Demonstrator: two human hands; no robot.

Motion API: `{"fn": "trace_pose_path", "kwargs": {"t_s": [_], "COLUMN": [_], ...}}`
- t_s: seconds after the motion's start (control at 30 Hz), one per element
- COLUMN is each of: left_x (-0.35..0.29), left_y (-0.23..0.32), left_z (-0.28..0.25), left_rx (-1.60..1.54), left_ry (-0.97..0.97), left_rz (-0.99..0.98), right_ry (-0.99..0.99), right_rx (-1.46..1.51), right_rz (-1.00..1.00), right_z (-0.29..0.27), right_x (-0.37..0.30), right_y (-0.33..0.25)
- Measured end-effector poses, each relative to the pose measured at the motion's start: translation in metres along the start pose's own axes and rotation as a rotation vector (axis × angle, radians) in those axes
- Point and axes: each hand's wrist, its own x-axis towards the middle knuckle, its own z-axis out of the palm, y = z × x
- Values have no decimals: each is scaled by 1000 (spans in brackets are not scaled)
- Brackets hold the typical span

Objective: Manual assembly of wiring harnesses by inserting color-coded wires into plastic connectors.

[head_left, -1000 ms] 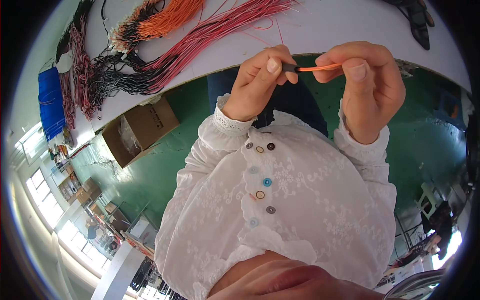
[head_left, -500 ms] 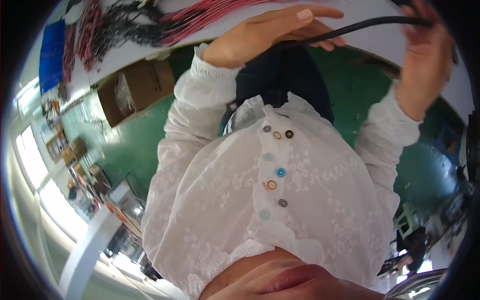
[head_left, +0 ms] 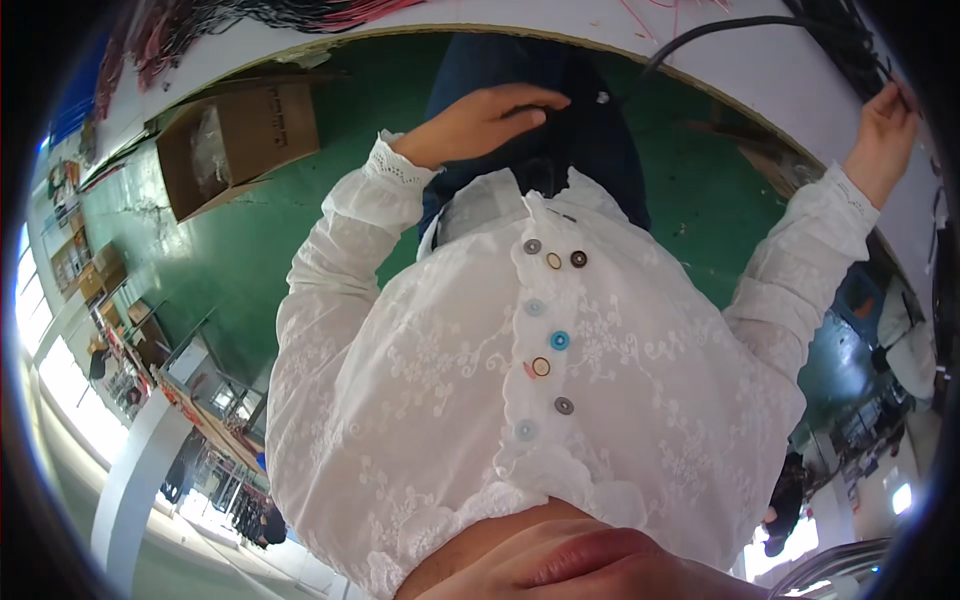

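My left hand point(head_left: 485, 122) hovers before my lap, its fingers stretched out and nothing in it. At the far right, over the white tabletop point(head_left: 560, 14), my right hand point(head_left: 888, 135) has its fingers pinched together on a black cable point(head_left: 735, 24). That cable arcs from the right hand toward the left, and its free end hangs down past the table edge. Next to the right hand lies a bundle of black cables point(head_left: 835, 35); the exact grip among these dark strands is hard to make out.
Red and black wires point(head_left: 190, 28) are heaped on the table at the far left, near a blue sheet point(head_left: 75, 105). On the green floor stands an open cardboard box point(head_left: 270, 130) with clear plastic inside. The table's curved edge runs in front of my lap.
My left hand has let go of the black cable and drawn back toward my lap. My right hand has moved outward to the right and slightly nearer, beside the black cable bundle.
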Motion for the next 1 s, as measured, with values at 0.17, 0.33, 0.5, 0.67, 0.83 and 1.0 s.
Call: {"fn": "trace_pose_path", "kwargs": {"t_s": [0.17,0.33,0.5,0.67,0.83,1.0], "left_x": [18,20,12,12,11,17], "left_y": [-9,12,50,70,77,90], "left_z": [39,40,13,-1,-4,6], "left_rx": [488,-211,-354,-491,-273,292], "left_ry": [284,19,131,340,460,794], "left_rz": [99,-35,-6,-138,1,127], "right_ry": [75,93,136,17,-41,-476], "right_rx": [-121,-126,-210,-522,-1335,-1277], "right_rz": [-40,10,238,303,512,-10], "right_z": [-2,-26,-29,-80,-86,9], "right_x": [-13,-7,-11,-10,-20,-92], "right_y": [-3,5,4,-7,-39,-38]}}
